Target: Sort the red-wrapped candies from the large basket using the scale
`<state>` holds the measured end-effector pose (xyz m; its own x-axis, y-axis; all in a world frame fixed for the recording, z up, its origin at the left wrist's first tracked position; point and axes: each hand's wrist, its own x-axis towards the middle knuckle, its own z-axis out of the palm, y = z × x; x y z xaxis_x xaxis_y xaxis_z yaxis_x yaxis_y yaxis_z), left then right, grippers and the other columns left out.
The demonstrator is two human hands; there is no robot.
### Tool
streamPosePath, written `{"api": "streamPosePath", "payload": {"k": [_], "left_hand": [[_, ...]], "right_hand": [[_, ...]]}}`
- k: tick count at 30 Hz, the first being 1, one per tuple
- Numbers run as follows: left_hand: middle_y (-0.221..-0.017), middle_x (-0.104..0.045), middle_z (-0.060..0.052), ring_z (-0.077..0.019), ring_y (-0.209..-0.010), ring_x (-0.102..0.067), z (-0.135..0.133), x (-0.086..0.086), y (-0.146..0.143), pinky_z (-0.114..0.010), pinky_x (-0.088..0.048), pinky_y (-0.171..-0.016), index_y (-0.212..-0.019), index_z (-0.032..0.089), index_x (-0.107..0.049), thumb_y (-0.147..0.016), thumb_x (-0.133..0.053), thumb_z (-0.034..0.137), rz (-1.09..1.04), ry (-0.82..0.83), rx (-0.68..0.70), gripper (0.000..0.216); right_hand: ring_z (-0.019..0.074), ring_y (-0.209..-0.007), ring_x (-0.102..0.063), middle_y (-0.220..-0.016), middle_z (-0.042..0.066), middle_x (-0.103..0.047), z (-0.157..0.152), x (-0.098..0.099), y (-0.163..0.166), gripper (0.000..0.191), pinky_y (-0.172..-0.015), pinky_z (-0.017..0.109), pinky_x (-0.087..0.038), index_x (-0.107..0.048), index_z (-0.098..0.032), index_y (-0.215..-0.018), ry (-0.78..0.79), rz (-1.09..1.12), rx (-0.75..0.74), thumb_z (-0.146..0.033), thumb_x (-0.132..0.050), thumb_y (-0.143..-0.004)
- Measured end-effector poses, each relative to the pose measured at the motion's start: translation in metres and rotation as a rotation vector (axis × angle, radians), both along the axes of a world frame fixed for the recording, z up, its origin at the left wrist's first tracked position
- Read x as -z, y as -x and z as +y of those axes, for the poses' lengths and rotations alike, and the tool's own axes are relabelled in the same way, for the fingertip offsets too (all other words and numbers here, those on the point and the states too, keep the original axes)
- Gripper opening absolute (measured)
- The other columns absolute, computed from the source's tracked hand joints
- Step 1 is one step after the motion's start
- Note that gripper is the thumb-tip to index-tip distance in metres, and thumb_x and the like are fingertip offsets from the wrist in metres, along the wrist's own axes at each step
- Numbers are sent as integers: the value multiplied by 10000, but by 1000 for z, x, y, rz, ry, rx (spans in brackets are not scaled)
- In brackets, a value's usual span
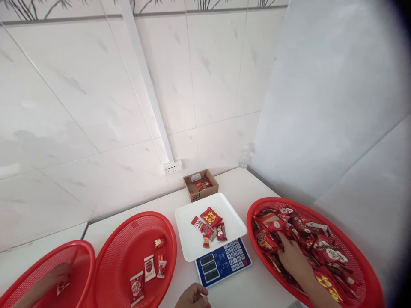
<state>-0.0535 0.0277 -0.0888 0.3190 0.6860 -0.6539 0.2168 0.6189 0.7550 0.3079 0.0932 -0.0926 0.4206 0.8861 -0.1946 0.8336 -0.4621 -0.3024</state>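
Observation:
My right hand [293, 256] reaches into the large red basket [374, 273] on the right, touching the heap of red snack packets [324, 248]. Its thumb and forefinger look apart; the other fingertips are hidden. At the bottom edge, my left hand [193, 297] lies just in front of the scale, its fingers loosely curled with nothing visible in them. The blue digital scale [223, 261] carries a white tray [186, 237]. On that tray lie several small wrapped snacks, among them a bigger red packet with yellow print [211, 217].
The middle red basket [111, 248] holds several packets. Another person's hand [53, 277] reaches into the far-left red basket [88, 252] by a small packet. Behind the scale are a cardboard box [201, 196] with packets and a clear plastic object [244, 158] near the wall.

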Motion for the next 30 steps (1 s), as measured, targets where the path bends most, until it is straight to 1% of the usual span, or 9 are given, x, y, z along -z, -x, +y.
{"api": "streamPosePath", "payload": {"k": [3, 7, 9, 11, 13, 18, 21, 26, 30], "left_hand": [[-754, -635, -11, -108, -617, -588, -2, -10, -1, -238, -402, -614, -829, 182, -505, -629, -672, 393, -10, 32, -21, 335], [-734, -595, 11, -86, -580, -557, -4, -26, -5, -207, -361, -534, -829, 184, -503, -657, -648, 335, 5, 106, -87, 271], [-716, -574, 18, -79, -564, -537, -5, -34, -8, -201, -344, -518, -823, 183, -501, -662, -635, 319, 29, 121, -127, 250], [-718, -568, 15, -81, -567, -530, -6, -40, -10, -205, -345, -525, -827, 178, -502, -656, -631, 314, 38, 114, -138, 254], [-734, -571, 6, -85, -582, -531, -8, -44, -11, -211, -353, -542, -844, 170, -506, -655, -624, 314, 40, 98, -137, 265], [-763, -573, -8, -92, -607, -534, -11, -42, -8, -219, -368, -562, -881, 157, -515, -685, -582, 321, 61, 42, -125, 264], [-786, -589, -21, -114, -660, -547, -4, -43, -9, -236, -394, -599, -905, 155, -539, -738, -513, 276, 160, -96, -46, 208], [-895, -632, -42, -151, -805, -554, 32, -56, -25, -265, -411, -734, -944, 186, -595, -805, -439, 216, 540, -528, 144, 211], [-1068, -589, -60, -176, -952, -538, 72, -61, -43, -265, -408, -779, -1057, 201, -554, -837, -427, 269, 763, -619, 285, 263]], "right_hand": [[273, -886, -633, -1228, 208, -496, -4, -1, 2, 534, -729, 398, -463, -353, -117, -1337, 2, -35, -36, -170, -277, -811], [272, -862, -640, -1257, 185, -489, -9, -2, 5, 469, -664, 393, -462, -397, -144, -1269, 8, -47, -66, -205, -244, -829], [279, -861, -643, -1189, 182, -553, -11, -2, 8, 433, -649, 386, -455, -424, -141, -1220, 44, -42, -64, -214, -238, -836], [283, -846, -648, -1040, 176, -639, -13, -2, 10, 407, -652, 378, -448, -449, -137, -1184, 99, -35, -64, -213, -252, -836], [282, -848, -648, -928, 167, -676, -15, 1, 10, 384, -676, 366, -442, -475, -128, -1152, 119, -31, -89, -214, -281, -831], [256, -871, -641, -959, 166, -676, -22, 15, 3, 362, -733, 334, -442, -526, -113, -1094, 35, -5, -152, -204, -329, -805], [254, -878, -635, -958, 156, -674, -30, 27, -2, 332, -740, 333, -453, -572, -130, -997, -3, 46, -147, -252, -334, -800], [258, -976, -592, -1048, 140, -648, -48, 41, 2, 362, -837, 367, -444, -566, -158, -1008, -213, 113, -88, -339, -347, -784], [251, -975, -587, -1043, 126, -645, -51, 41, 6, 368, -856, 375, -445, -573, -172, -987, -241, 169, -74, -358, -335, -777]]}}
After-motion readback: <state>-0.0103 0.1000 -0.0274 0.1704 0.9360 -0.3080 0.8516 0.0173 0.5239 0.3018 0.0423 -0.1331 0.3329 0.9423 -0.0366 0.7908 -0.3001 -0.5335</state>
